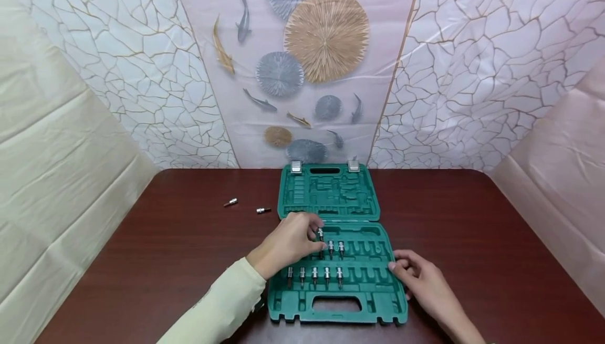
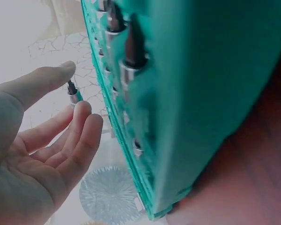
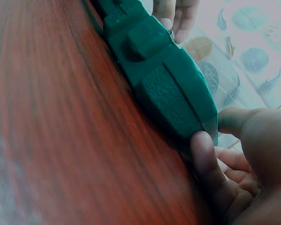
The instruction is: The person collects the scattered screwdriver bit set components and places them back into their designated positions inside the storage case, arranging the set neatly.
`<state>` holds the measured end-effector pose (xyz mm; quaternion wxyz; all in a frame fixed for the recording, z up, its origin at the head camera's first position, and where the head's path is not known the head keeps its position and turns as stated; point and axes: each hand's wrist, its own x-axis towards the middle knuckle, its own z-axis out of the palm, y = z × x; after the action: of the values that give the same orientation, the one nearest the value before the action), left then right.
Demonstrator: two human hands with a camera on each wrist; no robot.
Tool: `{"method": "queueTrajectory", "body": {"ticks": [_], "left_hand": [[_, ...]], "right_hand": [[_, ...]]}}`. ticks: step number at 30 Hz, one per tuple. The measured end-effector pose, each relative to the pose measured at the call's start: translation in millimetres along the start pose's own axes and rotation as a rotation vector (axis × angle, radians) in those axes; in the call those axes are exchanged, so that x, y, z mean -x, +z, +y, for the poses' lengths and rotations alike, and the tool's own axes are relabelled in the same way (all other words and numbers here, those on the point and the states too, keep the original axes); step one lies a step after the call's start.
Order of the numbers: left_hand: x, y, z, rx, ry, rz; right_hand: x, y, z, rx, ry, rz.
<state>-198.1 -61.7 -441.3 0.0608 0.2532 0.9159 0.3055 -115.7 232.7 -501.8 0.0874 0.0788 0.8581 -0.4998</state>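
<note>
My left hand (image 1: 294, 241) is over the upper row of slots in the green socket case (image 1: 336, 231). It pinches a bit socket (image 2: 75, 95) between thumb and fingers, with the chrome end (image 1: 320, 232) up and the dark bit down in the head view. Two bit sockets (image 1: 336, 248) stand just right of it, and several more (image 1: 314, 275) fill the left part of the lower row. At the case's right side my right hand (image 1: 423, 278) grips the edge, its thumb on the rim. In the right wrist view, fingers (image 3: 205, 149) touch the side wall.
Two loose bit sockets lie on the dark red table, one (image 1: 230, 202) farther left, the other (image 1: 263, 210) nearer the case. The open lid (image 1: 328, 197) lies back with two metal latches (image 1: 353, 165) at its far edge. A patterned cloth (image 1: 302, 97) hangs behind the table.
</note>
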Motion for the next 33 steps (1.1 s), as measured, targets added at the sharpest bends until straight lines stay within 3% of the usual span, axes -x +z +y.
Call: {"method": "queueTrajectory", "body": {"ticks": [9,16,23,28,33], "left_hand": [[-1.8,-4.5,17.6,-0.122,-0.007,0.000],[-7.1,6.2,29.0,-0.252,-0.028,-0.057],[-16.0,23.8,38.4,-0.326,0.053,-0.088],[-20.6,31.0,44.6,-0.316,0.083,-0.131],[-24.2,34.7,49.2,-0.296,0.120,-0.129]], "right_hand": [[0.7,-1.8,0.0,0.000,0.008,-0.008],[0.9,-1.9,0.8,-0.005,-0.007,-0.004],[0.5,-2.2,1.9,-0.006,-0.001,-0.004],[-1.4,-1.7,3.3,0.003,0.005,-0.009],[-1.5,-0.5,2.6,0.003,0.005,-0.006]]}}
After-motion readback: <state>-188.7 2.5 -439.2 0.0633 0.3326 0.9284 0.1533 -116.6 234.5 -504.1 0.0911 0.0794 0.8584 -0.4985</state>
